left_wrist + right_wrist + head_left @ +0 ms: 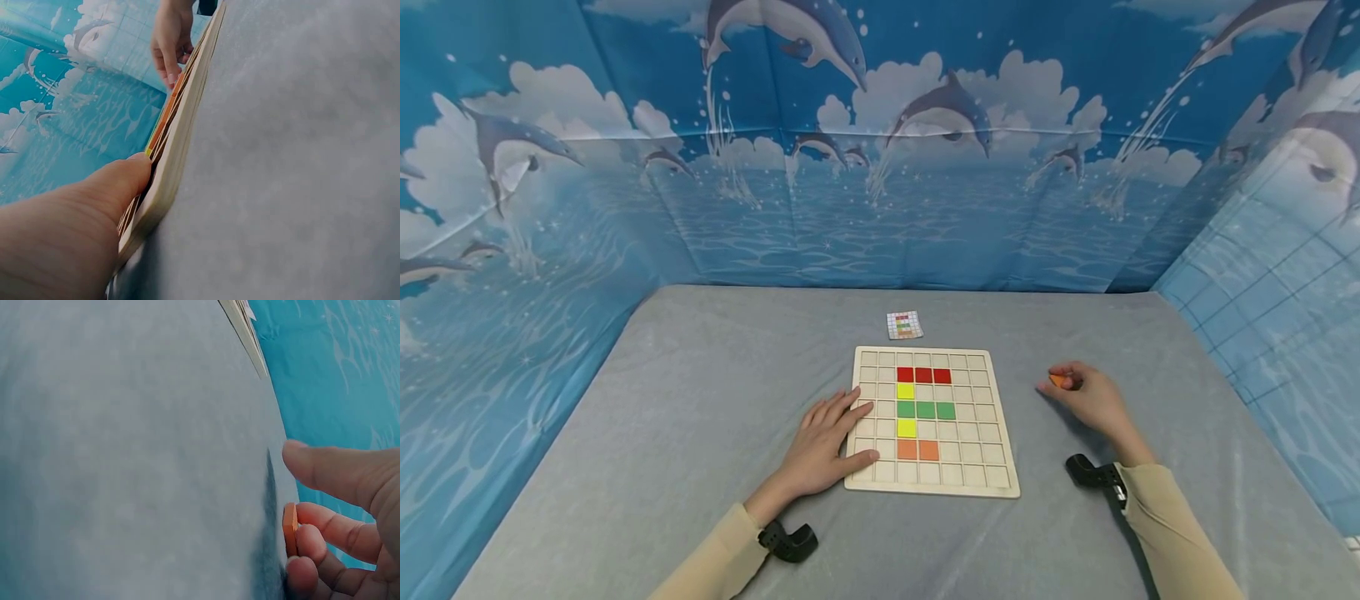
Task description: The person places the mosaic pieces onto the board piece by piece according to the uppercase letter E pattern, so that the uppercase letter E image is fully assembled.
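A wooden grid board [977, 433] lies flat, with red tiles [924, 375], yellow tiles [906, 428], green tiles [926, 410] and two orange tiles [918, 450] set in its squares. Spread over the board's left edge, my left hand [823, 446] rests with fairly straight fingers; its thumb [128, 178] lies on the rim in the left wrist view. To the right of the board, my right hand [1090, 400] holds a loose orange tile [290, 529] in curled fingers, low over the grey cloth. In the right wrist view the thumb [325, 464] stands apart from that tile.
Behind the board lies a small pattern card [904, 325] with a coloured grid. Grey cloth [700, 400] covers the table. A blue dolphin-print curtain [880, 225] hangs at the back and both sides. Each wrist wears a black camera strap [790, 542].
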### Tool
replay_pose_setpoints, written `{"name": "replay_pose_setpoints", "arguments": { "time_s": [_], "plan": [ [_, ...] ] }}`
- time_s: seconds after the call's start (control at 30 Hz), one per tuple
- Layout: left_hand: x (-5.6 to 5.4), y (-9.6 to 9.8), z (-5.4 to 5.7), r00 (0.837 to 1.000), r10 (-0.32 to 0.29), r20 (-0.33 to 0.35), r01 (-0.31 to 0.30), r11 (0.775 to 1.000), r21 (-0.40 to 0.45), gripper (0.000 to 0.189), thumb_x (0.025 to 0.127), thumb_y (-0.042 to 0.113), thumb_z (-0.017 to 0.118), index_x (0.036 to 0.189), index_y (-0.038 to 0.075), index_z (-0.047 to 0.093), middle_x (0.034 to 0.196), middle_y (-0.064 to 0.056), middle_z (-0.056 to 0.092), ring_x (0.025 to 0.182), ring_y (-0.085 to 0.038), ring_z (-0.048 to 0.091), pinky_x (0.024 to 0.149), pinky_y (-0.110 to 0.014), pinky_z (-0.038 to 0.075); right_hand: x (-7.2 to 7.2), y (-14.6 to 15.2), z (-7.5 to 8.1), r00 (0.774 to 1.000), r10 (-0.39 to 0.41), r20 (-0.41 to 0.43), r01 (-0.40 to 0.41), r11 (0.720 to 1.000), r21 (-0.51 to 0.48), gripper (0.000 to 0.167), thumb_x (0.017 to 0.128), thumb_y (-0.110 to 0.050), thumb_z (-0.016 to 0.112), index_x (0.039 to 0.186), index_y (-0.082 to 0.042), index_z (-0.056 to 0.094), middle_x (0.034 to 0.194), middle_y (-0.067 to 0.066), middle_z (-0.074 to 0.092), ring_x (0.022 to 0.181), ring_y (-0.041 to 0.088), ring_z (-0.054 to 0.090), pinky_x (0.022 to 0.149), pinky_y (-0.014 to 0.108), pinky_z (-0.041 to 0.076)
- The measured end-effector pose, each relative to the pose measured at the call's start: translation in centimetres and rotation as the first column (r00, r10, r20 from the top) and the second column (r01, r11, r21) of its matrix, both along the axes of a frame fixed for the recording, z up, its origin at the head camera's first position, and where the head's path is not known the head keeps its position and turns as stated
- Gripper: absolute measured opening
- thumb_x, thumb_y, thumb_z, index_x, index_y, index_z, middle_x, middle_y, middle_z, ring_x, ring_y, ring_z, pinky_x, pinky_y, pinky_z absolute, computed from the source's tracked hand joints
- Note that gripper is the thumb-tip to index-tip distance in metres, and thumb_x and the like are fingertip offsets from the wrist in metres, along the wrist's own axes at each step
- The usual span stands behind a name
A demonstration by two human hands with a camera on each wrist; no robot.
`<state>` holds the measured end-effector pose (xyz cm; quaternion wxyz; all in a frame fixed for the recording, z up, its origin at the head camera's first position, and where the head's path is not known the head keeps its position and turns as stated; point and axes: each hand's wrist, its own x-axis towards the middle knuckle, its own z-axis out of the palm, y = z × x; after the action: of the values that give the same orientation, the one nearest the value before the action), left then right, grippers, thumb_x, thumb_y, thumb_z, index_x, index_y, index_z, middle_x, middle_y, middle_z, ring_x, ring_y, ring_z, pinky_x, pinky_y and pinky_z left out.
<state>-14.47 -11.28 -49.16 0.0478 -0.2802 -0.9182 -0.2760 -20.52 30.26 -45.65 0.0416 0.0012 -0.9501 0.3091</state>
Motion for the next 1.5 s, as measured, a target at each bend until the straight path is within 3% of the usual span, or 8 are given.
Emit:
{"name": "replay_pose_setpoints", "arguments": {
  "time_s": [0.33,0.63,0.97,1.27,1.5],
  "plan": [
    [0.0,-0.1,0.1,1.0,0.002,0.018,-0.002,1.0,-0.012,0.07,0.09,0.052,0.056,0.146,0.013,0.04,0.154,-0.007,0.024,0.141,-0.029,0.016,0.108,-0.05,0.011,0.1,0.3,0.5,0.999,0.05,0.017,-0.05,0.999,-0.022,0.027,0.089,-0.021,0.068,0.099,0.004,0.064,0.073,0.004,0.054,0.063,0.018,0.045,0.054,0.03,0.036],
    [0.0,0.0,0.3,1.0,-0.002,0.017,0.002,1.0,-0.012,0.069,0.091,0.051,0.056,0.146,0.013,0.04,0.154,-0.007,0.024,0.141,-0.03,0.016,0.108,-0.05,0.011,0.1,1.2,0.4,0.999,-0.006,0.031,0.007,1.0,-0.027,0.047,0.088,-0.023,0.07,0.116,0.01,0.054,0.07,0.006,0.05,0.058,0.018,0.044,0.051,0.03,0.034],
    [-0.1,0.0,0.0,1.0,-0.003,0.022,0.003,1.0,-0.007,0.069,0.09,0.052,0.056,0.146,0.013,0.04,0.154,-0.007,0.024,0.141,-0.029,0.016,0.108,-0.05,0.011,0.2,1.1,0.3,0.997,-0.029,0.072,0.027,0.999,0.027,0.039,0.086,-0.027,0.07,0.102,0.006,0.057,0.074,0.007,0.052,0.061,0.019,0.045,0.052,0.03,0.035],
    [0.0,0.0,0.1,1.0,-0.006,0.012,0.006,1.0,0.001,0.069,0.09,0.051,0.057,0.145,0.013,0.041,0.154,-0.009,0.024,0.141,-0.03,0.016,0.108,-0.052,0.011,0.3,0.0,0.9,0.985,0.032,0.17,-0.039,0.999,0.036,0.032,0.084,-0.021,0.073,0.099,0.003,0.058,0.087,0.013,0.054,0.073,0.025,0.048,0.058,0.032,0.037],
    [0.0,0.0,0.0,1.0,0.002,0.012,-0.002,1.0,0.003,0.069,0.09,0.052,0.057,0.145,0.014,0.041,0.154,-0.008,0.025,0.141,-0.029,0.016,0.108,-0.052,0.011,0.5,-0.8,1.1,0.991,0.091,0.094,-0.095,0.995,0.029,0.021,0.081,-0.011,0.075,0.091,0.0,0.061,0.079,0.007,0.056,0.067,0.021,0.048,0.057,0.032,0.038]
  ]
}}
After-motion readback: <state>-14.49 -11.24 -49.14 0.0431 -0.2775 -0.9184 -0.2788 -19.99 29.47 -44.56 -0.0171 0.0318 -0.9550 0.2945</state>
